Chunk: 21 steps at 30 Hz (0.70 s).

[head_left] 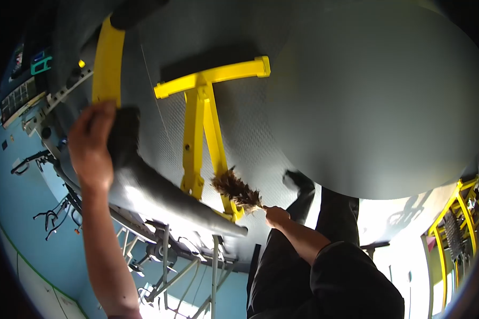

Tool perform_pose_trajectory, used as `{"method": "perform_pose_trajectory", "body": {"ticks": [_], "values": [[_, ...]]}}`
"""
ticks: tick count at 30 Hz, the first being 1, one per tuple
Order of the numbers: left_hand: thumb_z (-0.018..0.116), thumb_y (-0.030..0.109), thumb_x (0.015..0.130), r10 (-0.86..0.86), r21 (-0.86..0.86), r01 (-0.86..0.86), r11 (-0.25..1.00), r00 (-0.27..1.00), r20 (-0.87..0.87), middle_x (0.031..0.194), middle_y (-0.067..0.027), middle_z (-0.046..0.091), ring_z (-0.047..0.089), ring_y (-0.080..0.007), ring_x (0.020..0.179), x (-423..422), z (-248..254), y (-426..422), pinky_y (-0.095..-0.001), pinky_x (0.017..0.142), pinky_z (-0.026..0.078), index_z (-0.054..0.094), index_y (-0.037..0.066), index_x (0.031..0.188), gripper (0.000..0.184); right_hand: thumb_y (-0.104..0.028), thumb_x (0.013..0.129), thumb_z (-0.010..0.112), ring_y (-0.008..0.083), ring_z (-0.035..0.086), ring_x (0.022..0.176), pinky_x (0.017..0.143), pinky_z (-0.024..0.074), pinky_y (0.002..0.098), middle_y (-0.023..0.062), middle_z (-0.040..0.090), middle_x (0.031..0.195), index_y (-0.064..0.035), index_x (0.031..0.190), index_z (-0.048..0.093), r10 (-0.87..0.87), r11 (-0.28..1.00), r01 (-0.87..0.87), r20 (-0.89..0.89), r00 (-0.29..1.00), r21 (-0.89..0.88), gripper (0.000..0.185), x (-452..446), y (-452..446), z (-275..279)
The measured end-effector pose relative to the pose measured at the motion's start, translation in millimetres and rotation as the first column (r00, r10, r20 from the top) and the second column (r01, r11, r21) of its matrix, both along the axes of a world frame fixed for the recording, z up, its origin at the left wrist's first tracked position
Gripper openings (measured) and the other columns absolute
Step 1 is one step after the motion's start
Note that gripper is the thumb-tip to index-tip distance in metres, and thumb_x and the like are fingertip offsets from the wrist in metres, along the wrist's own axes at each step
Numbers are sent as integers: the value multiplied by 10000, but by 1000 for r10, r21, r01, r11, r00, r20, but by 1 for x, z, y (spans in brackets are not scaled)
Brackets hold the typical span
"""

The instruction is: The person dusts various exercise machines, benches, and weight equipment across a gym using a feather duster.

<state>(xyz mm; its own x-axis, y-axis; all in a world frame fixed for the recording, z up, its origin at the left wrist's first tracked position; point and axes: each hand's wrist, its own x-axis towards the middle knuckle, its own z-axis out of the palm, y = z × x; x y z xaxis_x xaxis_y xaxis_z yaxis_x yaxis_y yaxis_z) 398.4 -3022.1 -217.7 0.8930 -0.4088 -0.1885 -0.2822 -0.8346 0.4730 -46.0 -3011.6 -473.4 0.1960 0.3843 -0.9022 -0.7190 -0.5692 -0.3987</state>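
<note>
My right hand is closed round the handle end of a brown feather duster. Its feathers lie against the lower part of a yellow metal frame with a crossbar at the top. At the left, my left hand has its fingers bent at the lower end of a wide yellow bar, beside a black pad. Some of those fingers are hidden. A long dark padded piece runs from near that hand toward the duster.
A large grey round shape fills the upper right. Textured dark flooring surrounds the yellow frame. Grey metal gym equipment stands at the lower left, and a yellow rack at the far right. My dark-trousered legs show below.
</note>
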Motion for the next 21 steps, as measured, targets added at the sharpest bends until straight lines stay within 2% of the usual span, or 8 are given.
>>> {"method": "perform_pose_trajectory", "body": {"ticks": [5,6,11,13,15,18,20,21], "values": [[553,162,893,9,28,-8,1000,1000,-20,934,-120,644,624,-200,831,4,1,-5,-253,782,458,638,-16,1029,240,-89,794,490,351,632,987,780,521,434,257,638,1022,50,1038,620,-71,993,87,-196,978,78,309,-46,28,8],[538,139,900,-209,100,201,975,975,79,954,-121,641,626,-213,847,8,0,3,-263,805,459,632,-11,1044,228,-90,801,493,346,640,967,750,523,439,265,641,1001,61,1036,616,-142,982,166,-220,965,92,305,-48,38,3],[511,129,921,-499,255,452,855,851,164,986,-121,630,618,-235,917,15,-2,17,-322,879,469,609,23,1094,226,-138,898,437,252,528,554,477,419,492,184,537,646,68,993,560,-565,755,635,-657,500,-166,258,70,41,-14],[509,124,924,-522,275,470,839,837,162,986,-119,628,620,-239,910,13,0,16,-326,863,472,614,12,1079,218,-79,880,416,178,389,437,381,263,419,117,455,592,-1,837,536,-789,448,842,-575,214,-301,150,121,46,-32],[508,119,927,-537,265,483,835,820,198,986,-116,627,622,-242,902,12,1,8,-329,847,475,619,1,1064,212,-96,836,484,260,620,684,579,475,430,176,647,875,20,960,590,-782,577,814,-337,525,-71,200,182,19,-28],[559,168,907,-97,136,90,987,994,43,913,-108,640,609,-188,849,2,4,-8,-299,798,455,651,-12,990,219,-29,783,473,294,608,596,504,454,414,201,635,773,-6,995,610,-858,476,876,259,444,77,253,208,2,-43],[593,194,880,97,72,-95,993,995,-23,858,-105,646,591,-152,803,-2,7,-15,-273,766,443,662,-7,960,228,-83,768,544,390,612,956,809,507,425,245,639,975,-40,1062,616,-727,661,750,262,634,22,306,189,-22,-20],[607,199,865,62,82,-61,995,998,-9,834,-103,648,582,-138,782,-1,6,-14,-262,753,439,665,-2,953,227,-45,772,514,312,654,887,736,517,394,244,649,906,-19,1042,629,-575,810,585,242,781,37,295,170,-22,-16]]}}
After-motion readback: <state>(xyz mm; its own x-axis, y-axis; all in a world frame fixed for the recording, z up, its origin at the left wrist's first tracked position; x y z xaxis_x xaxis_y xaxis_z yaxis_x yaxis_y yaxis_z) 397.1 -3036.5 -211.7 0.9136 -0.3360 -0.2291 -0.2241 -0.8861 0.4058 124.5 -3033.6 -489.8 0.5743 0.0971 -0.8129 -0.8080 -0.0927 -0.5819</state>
